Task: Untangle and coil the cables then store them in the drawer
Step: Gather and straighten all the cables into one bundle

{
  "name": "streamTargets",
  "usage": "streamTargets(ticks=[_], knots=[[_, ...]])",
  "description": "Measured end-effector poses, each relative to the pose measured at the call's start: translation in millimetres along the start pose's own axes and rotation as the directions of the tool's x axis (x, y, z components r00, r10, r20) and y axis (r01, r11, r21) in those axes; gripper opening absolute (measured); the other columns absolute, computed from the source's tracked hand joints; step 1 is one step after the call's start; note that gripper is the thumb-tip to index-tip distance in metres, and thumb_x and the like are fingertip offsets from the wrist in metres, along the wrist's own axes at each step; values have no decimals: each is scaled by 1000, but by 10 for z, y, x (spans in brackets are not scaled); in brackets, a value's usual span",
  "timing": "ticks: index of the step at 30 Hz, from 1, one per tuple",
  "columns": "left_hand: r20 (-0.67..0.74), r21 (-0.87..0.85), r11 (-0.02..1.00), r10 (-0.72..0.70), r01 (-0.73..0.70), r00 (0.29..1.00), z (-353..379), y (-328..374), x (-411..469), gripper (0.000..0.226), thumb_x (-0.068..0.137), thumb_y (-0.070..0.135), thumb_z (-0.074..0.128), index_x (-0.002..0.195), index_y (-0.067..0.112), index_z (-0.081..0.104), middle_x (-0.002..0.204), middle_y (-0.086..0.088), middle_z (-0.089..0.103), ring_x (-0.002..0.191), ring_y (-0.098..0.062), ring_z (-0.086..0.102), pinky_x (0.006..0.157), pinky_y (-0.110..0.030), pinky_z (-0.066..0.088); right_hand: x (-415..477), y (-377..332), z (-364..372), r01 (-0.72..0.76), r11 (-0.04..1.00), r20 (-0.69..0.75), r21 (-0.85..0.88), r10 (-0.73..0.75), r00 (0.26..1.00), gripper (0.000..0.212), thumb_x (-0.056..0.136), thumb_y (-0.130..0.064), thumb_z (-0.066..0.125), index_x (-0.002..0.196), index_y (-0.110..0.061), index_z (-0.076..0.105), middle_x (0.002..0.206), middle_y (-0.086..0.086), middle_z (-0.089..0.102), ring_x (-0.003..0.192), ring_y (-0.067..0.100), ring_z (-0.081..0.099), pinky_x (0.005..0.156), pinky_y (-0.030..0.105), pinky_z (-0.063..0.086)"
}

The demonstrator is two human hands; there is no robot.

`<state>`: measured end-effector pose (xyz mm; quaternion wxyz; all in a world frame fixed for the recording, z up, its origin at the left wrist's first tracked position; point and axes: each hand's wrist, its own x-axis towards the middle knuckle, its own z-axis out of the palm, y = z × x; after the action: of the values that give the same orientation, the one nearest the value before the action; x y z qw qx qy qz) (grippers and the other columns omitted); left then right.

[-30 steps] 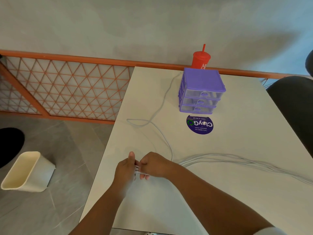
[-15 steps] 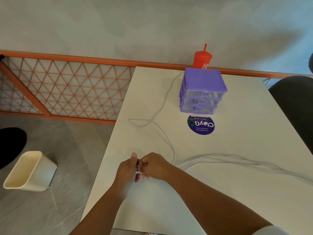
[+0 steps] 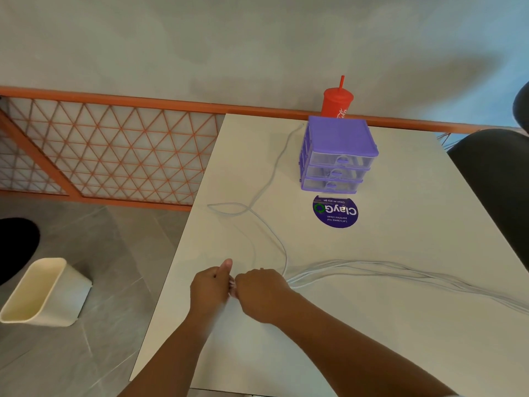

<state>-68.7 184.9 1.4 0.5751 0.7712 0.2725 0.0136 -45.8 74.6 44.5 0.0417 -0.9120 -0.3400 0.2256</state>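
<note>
Two hands meet in front of the drawers, well apart from them. The left hand and right hand each keep a tight grip on the white cables, which lie on the desk. This looks like untangling. Next, I think, pull one cable free and wind it.

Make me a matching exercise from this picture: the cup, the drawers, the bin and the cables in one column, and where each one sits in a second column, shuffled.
Column one
1. cup
2. drawers
3. bin
4. cables

Column two
A. on the floor, left of the table
B. right behind the drawers, at the far edge
C. lying loose across the table top
D. just behind the round sticker

Pairs: 1-B, 2-D, 3-A, 4-C
</note>
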Motion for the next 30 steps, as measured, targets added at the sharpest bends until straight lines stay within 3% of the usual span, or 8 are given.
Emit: streamTargets(ticks=[9,12,14,16,19,23,26,30], knots=[[146,10,989,-148,148,978,-80,76,21,56,98,42,36,60,7,57,46,-2,54,49,-19,47,54,-26,36,-8,99,70,28,997,-15,71,-27,1000,16,98,-21,36,89,-13,47,63,-2,38,57,18,42,48,25,27],[126,92,994,50,-62,991,-226,106,81,49,100,42,28,82,14,64,85,-1,62,82,-21,57,71,-30,45,9,135,89,13,990,-23,142,-9,1000,21,98,-22,37,99,-11,55,81,7,59,77,27,53,60,29,36],[103,306,842,434,-444,895,-344,119,80,39,96,34,32,99,13,65,102,1,58,99,-21,55,86,-32,44,18,143,97,4,985,-24,175,1,1000,25,99,-23,37,104,-9,56,98,13,63,78,26,50,68,29,35],[306,529,444,695,-723,650,-392,106,61,37,80,15,38,106,12,64,104,-1,63,102,-22,58,88,-31,39,30,137,107,-3,986,-10,167,4,1000,26,99,-21,36,108,-8,56,102,13,63,80,26,52,69,30,35],[578,612,2,681,-791,449,-324,-194,64,59,55,7,61,113,14,52,102,2,69,108,-20,55,94,-38,32,70,118,159,3,991,7,130,-4,1000,26,96,-10,37,110,-3,58,102,15,64,90,31,60,67,32,36],[586,616,-47,694,-786,419,-307,-376,154,34,61,7,59,91,19,50,75,5,65,83,-16,61,91,-38,31,92,142,226,11,985,-21,172,-8,1000,24,97,-13,36,98,-3,58,94,16,64,73,24,49,64,32,36],[643,582,-32,630,-812,436,-327,-254,158,15,68,11,43,80,21,43,61,6,57,56,-14,58,64,-23,40,68,140,201,17,970,-11,241,-14,1000,31,100,-21,32,92,-3,56,91,17,61,76,22,46,68,31,36],[713,586,-7,480,-810,511,-372,-151,196,41,27,-1,76,60,18,59,56,7,53,46,-9,51,33,-14,35,29,165,151,40,975,6,218,-43,999,35,101,-27,31,105,0,53,97,17,60,80,24,48,71,32,34]])
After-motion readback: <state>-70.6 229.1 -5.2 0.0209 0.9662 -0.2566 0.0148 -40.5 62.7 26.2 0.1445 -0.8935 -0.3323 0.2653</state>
